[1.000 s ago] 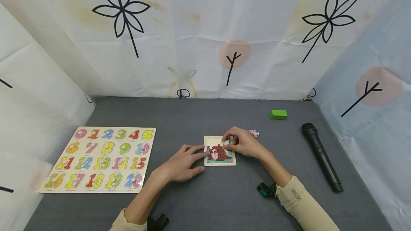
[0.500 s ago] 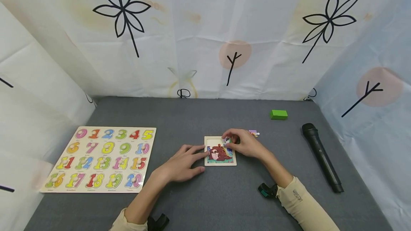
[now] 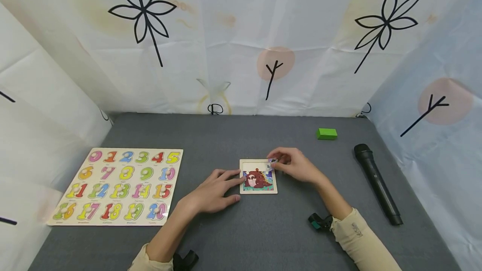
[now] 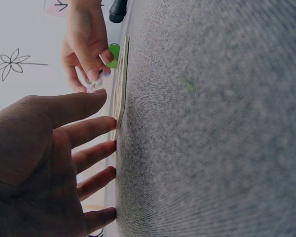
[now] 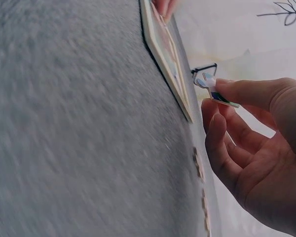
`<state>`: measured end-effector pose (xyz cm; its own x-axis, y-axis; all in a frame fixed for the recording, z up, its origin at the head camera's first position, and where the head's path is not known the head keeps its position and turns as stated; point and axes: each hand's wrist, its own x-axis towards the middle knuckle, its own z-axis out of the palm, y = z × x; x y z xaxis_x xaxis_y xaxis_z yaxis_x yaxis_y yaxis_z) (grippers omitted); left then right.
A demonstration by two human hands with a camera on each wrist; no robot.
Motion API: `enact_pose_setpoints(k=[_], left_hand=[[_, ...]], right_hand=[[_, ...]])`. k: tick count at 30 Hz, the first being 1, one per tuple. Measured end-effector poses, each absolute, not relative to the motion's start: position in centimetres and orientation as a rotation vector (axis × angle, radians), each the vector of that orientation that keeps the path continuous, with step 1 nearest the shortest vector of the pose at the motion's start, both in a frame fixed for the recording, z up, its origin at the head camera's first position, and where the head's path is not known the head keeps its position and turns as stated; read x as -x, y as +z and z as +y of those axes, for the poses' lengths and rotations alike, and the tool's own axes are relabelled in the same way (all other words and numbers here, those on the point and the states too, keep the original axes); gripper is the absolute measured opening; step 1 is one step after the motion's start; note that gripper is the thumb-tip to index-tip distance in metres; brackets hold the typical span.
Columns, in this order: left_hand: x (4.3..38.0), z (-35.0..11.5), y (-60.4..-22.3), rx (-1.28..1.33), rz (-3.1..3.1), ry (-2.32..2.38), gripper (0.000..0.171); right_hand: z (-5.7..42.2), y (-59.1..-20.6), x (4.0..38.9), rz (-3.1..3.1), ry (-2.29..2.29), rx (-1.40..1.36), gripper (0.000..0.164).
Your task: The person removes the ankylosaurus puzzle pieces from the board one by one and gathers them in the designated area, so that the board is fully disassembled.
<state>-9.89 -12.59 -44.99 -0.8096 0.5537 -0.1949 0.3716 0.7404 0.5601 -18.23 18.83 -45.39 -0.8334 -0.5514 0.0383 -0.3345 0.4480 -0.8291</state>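
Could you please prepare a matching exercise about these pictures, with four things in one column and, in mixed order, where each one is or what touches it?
Things
1. Green block
2. Number board
3. Puzzle frame
4. Raised puzzle piece

Places or states
A. On the left side of the table
B. Pinched by the right hand
C. Touched by the left hand
D. Near the table's far edge

Right pairs: 1-D, 2-A, 3-C, 4-B

Grey desk (image 3: pixel 263 233)
On it: a number board (image 3: pixel 116 182), a framed puzzle (image 3: pixel 255 166), loose pieces (image 5: pixel 198 165), a green block (image 3: pixel 326 134) and a black microphone (image 3: pixel 378 185).
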Motion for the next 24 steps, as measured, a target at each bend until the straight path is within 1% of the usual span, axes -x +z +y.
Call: enact_pose_setpoints(k=[10,24], left_hand=[[9.7,-12.8,-44.9,-0.757,2.608,0.747,0.059],[9.9,-12.6,-45.1,-0.732,2.611,0.72,0.057]], right_hand=[[21.7,-44.3,18.4,2.475,-1.361,0.731,0.026],[25.6,-43.8,19.2,2.533,-1.325,0.641,0.028]])
